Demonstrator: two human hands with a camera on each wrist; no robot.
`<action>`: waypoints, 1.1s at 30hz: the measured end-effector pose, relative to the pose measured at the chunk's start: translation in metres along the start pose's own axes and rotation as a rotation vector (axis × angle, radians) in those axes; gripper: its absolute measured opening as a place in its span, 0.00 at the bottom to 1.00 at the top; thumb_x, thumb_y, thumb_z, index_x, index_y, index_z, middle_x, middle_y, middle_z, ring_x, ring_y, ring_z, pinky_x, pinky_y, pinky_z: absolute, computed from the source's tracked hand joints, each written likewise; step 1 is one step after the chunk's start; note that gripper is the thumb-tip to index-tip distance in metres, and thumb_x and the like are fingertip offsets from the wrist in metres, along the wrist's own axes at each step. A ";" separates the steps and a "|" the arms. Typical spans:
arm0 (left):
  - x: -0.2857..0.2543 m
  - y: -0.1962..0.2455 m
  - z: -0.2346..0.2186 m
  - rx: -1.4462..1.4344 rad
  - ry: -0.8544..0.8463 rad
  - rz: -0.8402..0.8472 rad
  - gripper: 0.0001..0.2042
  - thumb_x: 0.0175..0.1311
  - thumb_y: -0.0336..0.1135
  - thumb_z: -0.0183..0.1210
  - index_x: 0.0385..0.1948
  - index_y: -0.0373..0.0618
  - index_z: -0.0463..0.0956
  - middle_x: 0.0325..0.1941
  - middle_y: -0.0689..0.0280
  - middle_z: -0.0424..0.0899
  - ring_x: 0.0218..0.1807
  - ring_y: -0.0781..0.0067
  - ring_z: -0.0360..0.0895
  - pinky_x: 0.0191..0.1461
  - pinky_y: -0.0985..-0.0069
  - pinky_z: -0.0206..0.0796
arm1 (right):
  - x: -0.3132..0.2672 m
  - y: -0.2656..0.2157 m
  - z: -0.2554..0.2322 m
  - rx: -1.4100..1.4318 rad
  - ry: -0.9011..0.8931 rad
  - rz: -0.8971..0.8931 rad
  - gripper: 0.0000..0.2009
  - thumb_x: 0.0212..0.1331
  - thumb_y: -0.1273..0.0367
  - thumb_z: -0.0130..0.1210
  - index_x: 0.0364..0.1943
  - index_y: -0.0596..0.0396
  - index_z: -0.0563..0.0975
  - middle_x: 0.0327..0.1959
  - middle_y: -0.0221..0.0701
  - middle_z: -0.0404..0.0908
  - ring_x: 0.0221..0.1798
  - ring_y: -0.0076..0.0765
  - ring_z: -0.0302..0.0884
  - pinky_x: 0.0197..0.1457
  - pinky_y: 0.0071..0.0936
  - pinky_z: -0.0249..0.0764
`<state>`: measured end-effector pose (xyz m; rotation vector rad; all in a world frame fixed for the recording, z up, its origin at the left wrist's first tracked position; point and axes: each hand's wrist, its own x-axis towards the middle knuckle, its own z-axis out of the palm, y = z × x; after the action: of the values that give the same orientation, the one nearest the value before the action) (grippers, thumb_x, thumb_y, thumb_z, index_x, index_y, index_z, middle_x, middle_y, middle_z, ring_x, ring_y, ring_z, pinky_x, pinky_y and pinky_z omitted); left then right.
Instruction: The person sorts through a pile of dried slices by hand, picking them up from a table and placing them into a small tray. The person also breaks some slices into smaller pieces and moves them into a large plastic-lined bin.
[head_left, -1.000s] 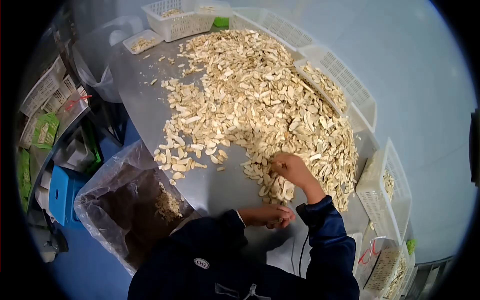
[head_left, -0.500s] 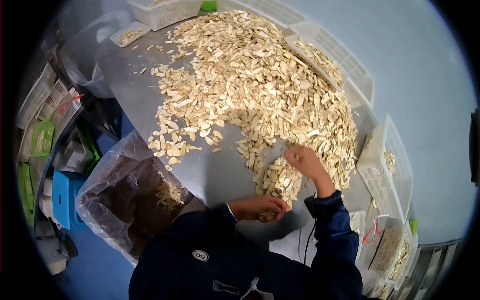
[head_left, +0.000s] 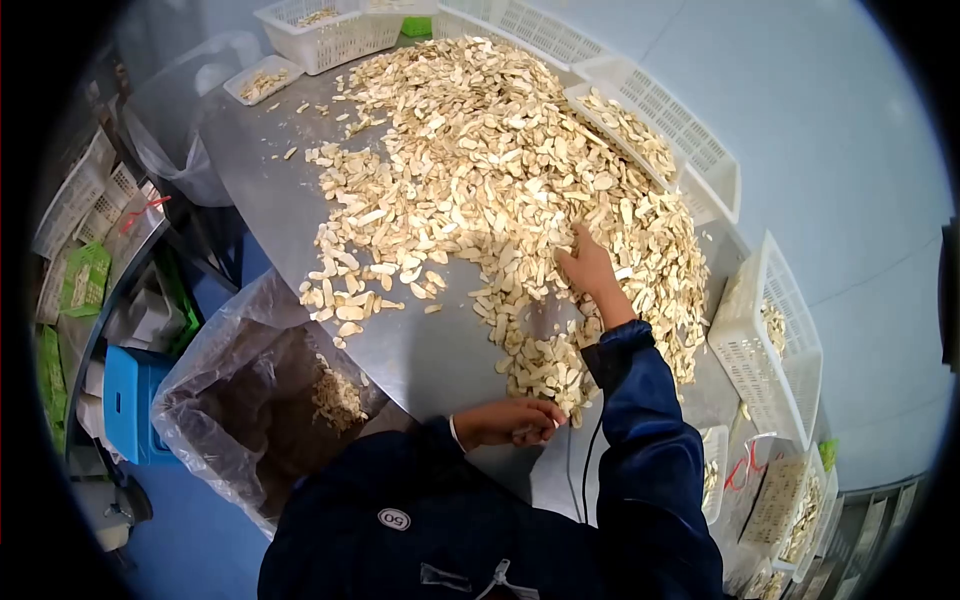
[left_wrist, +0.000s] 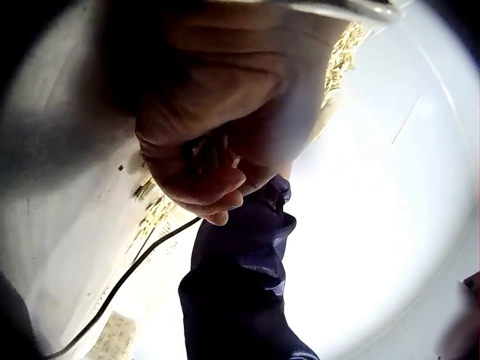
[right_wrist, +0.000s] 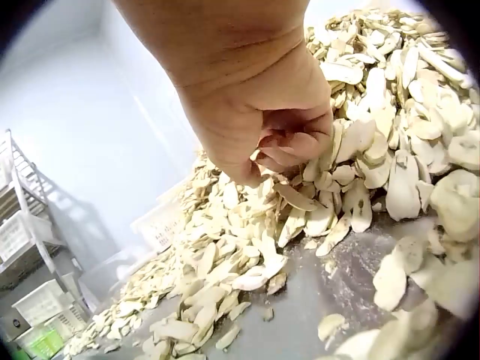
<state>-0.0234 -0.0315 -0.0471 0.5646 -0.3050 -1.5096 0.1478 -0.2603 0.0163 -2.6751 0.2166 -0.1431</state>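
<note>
Pale dried slices form a large heap (head_left: 500, 150) on the metal table (head_left: 390, 350). My right hand (head_left: 592, 270) reaches into the heap's near side, index finger and thumb apart. In the right wrist view, bent fingers of the right hand (right_wrist: 262, 112) touch the heap's slices (right_wrist: 360, 142); whether one is pinched is hidden. Low over the table's near edge, my left hand (head_left: 508, 422) has its fingers curled, a whitish bit at the tips. Small pieces (left_wrist: 214, 154) show inside the curled fingers of the left hand (left_wrist: 225, 97) in the left wrist view.
White baskets (head_left: 765, 340) line the table's far and right edges. A plastic-lined bin (head_left: 230, 400) stands at the near left, beside a blue stool (head_left: 130, 405). A black cable (head_left: 588, 465) hangs near the right sleeve.
My right hand has moved forward, farther into the heap, after moving right over the small near pile. The left hand stays near the table edge with its fingers still curled.
</note>
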 end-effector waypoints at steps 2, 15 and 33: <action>-0.001 -0.002 -0.002 -0.019 0.019 0.034 0.09 0.70 0.31 0.51 0.49 0.46 0.75 0.31 0.70 0.75 0.21 0.87 0.61 0.20 0.85 0.48 | 0.005 0.004 -0.002 -0.015 -0.126 -0.039 0.25 0.56 0.50 0.63 0.51 0.53 0.82 0.38 0.43 0.86 0.42 0.50 0.84 0.49 0.38 0.79; -0.001 -0.003 -0.005 -0.045 -0.020 0.066 0.08 0.71 0.34 0.52 0.48 0.47 0.74 0.29 0.72 0.75 0.24 0.84 0.66 0.22 0.84 0.51 | -0.004 -0.010 -0.001 0.052 -0.085 -0.077 0.19 0.61 0.60 0.57 0.54 0.50 0.80 0.32 0.40 0.86 0.36 0.48 0.84 0.46 0.39 0.79; 0.001 -0.004 -0.004 -0.054 0.072 0.029 0.09 0.71 0.33 0.51 0.48 0.48 0.75 0.29 0.72 0.75 0.25 0.84 0.65 0.24 0.85 0.52 | 0.003 -0.004 0.015 -0.028 -0.009 -0.044 0.23 0.59 0.61 0.54 0.58 0.54 0.77 0.37 0.50 0.85 0.44 0.57 0.84 0.51 0.47 0.78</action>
<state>-0.0244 -0.0319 -0.0523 0.5682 -0.2158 -1.4623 0.1535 -0.2511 0.0044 -2.7089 0.1586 -0.1425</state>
